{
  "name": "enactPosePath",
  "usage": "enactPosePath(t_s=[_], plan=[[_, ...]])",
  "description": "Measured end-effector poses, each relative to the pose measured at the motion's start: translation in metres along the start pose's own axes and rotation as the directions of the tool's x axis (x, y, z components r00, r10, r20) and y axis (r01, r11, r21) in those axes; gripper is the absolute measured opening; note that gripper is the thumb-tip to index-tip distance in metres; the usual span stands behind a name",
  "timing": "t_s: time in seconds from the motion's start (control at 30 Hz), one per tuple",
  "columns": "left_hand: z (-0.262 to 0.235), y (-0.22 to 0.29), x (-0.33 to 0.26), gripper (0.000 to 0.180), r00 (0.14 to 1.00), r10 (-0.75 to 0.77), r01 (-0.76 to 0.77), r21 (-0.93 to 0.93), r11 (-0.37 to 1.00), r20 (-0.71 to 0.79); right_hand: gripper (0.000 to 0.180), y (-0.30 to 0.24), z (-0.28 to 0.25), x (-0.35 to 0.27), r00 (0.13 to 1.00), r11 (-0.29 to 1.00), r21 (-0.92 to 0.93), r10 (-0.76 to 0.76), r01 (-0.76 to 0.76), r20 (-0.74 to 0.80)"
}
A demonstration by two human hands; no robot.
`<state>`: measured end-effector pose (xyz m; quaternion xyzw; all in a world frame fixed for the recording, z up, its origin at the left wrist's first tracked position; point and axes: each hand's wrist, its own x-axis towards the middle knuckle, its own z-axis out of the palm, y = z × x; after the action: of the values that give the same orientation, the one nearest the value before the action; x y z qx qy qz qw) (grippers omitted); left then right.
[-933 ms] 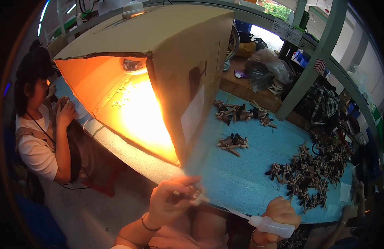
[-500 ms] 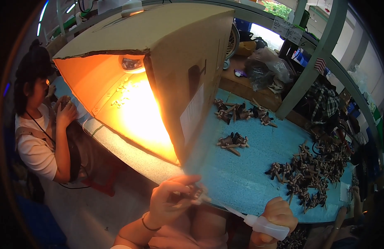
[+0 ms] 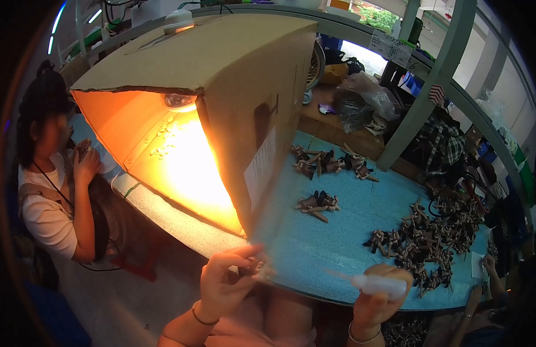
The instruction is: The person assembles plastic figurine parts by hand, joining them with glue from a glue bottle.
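Note:
Between the thumb and fingers of my left hand is a small brown and tan figurine, partly covered by the fingers and blurred. It is held just off the table's near edge, below the cardboard box's front corner. My right hand grips a whitish squeeze bottle. Its thin nozzle points left toward the figurine, with a gap between them; the nozzle's tip is blurred. On the table lie a small group of similar figurines, a second group farther back and a large heap at the right.
A large cardboard box, lit inside by a lamp, stands on the blue table; small pieces lie inside. A green-grey post rises behind. A person works at the left; another's hand shows at far right.
My right hand has lifted the squeeze bottle and turned it more level, drawing its nozzle away from the figurine. My left hand still holds the figurine. The whole view has shifted slightly.

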<state>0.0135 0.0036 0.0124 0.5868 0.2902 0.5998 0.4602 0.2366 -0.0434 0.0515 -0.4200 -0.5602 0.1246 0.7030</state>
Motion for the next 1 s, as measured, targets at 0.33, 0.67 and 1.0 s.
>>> enactPosePath(t_s=[0.33, 0.67, 1.0], plan=[[-0.023, 0.000, -0.013, 0.025, 0.989, -0.137, 0.130, -0.130, 0.983, -0.050, 0.028, 0.122, -0.016, 0.040, 0.831, 0.842, -0.209, 0.531, -0.497, 0.167], [-0.078, 0.000, -0.035, 0.022, 0.964, -0.210, 0.187, -0.149, 0.971, -0.163, 0.023, 0.139, -0.007, 0.061, 0.923, 0.255, -0.960, 0.330, 0.111, 0.195], [-0.103, 0.005, -0.043, 0.029, 0.946, -0.079, -0.061, -0.410, 0.910, -0.316, 0.017, -0.010, 0.201, -0.002, 0.537, 0.627, -0.502, 0.154, 0.595, 0.829]])
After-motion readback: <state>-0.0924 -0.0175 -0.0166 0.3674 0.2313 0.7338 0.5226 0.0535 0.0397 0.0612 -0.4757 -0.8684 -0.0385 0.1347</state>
